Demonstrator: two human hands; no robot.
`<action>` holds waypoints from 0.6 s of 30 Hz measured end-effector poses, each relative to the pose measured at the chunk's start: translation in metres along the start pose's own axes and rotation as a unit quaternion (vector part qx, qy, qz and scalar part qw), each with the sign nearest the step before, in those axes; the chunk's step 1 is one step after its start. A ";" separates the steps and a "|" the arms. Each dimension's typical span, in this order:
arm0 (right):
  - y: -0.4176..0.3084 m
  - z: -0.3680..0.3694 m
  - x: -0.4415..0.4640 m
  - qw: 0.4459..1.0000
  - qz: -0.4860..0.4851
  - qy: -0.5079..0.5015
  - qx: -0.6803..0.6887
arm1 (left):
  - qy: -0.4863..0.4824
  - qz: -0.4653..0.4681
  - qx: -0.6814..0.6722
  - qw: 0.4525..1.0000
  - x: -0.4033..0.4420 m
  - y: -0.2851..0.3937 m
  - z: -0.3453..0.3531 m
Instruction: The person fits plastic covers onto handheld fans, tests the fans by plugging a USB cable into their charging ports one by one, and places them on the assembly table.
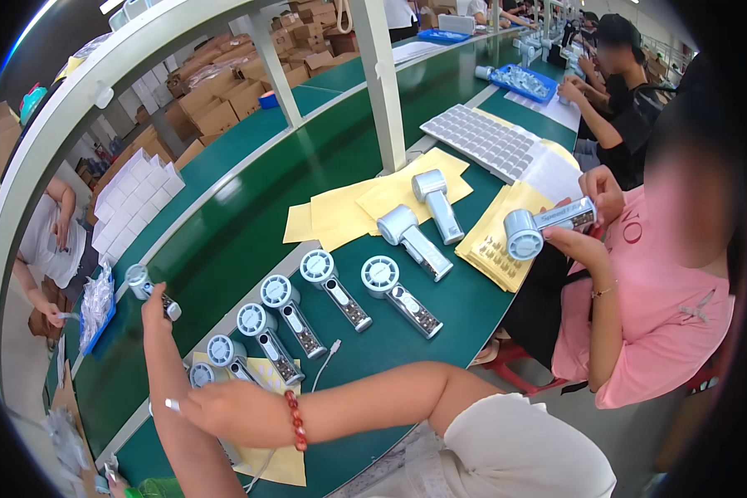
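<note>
At the far left, my left hand (155, 305) is closed round the handle of a light-blue handheld fan (138, 275), held over the green belt. My right hand (228, 408), with a red bead bracelet at its wrist, crosses above my left forearm with fingers curled. A small white piece (173, 404) shows at its fingertips; I cannot tell what it is. Close beyond that hand lie two fans, one of them a fan (222, 350) partly covered. More fans, such as this fan (280, 290) and this fan (381, 274), lie in a row with clear handles showing parts inside.
A white cable (328, 365) runs across the green table. Yellow sheets (332, 216), a grey tray (481, 141) and two more fans (402, 228) lie farther back. At right, a person in pink holds a fan (524, 232). A metal post (382, 83) rises beside the belt.
</note>
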State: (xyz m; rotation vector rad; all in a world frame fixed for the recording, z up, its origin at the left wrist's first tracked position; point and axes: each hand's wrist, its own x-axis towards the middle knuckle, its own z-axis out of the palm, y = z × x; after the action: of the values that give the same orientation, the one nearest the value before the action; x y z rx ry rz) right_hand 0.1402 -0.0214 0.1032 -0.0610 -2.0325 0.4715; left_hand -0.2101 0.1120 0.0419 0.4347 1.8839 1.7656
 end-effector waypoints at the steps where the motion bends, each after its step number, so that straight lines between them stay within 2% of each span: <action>1: -0.007 -0.005 -0.002 1.000 -0.005 -0.014 0.008 | 0.019 0.016 0.106 0.994 -0.003 -0.003 0.003; 2: -0.014 -0.009 -0.003 0.999 -0.010 -0.031 0.018 | 0.039 0.031 0.210 0.977 -0.006 -0.006 0.002; 3: -0.019 -0.013 -0.003 0.999 -0.012 -0.029 0.023 | 0.026 0.085 0.322 0.943 0.033 -0.027 -0.013; 6: -0.026 -0.020 -0.003 0.999 -0.018 -0.033 0.026 | -0.010 0.178 0.589 0.788 0.008 -0.028 -0.006; 9: -0.028 -0.019 -0.005 0.999 -0.012 -0.045 0.024 | 0.068 0.206 0.610 0.762 0.007 -0.047 -0.009; 10: -0.027 -0.019 -0.005 0.998 -0.010 -0.048 0.025 | 0.027 0.198 0.600 0.775 0.005 -0.044 -0.013; 13: -0.030 -0.025 -0.004 0.998 -0.016 -0.051 0.018 | -0.016 0.177 0.587 0.790 -0.007 -0.026 -0.022; 14: -0.031 -0.027 -0.004 0.998 -0.019 -0.053 0.016 | -0.014 0.198 0.576 0.793 0.006 -0.025 -0.033; 15: -0.031 -0.028 -0.005 0.998 -0.023 -0.042 0.028 | 0.003 0.221 0.510 0.831 -0.002 -0.019 -0.041; 18: -0.033 -0.032 -0.004 0.997 -0.039 -0.043 0.058 | -0.025 0.251 0.403 0.880 -0.118 0.037 -0.040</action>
State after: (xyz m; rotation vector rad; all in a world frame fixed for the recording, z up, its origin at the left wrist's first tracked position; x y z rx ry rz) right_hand 0.1741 -0.0432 0.1248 0.1116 -2.0790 0.5492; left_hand -0.1407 0.0170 0.0970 1.3557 2.5709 1.1009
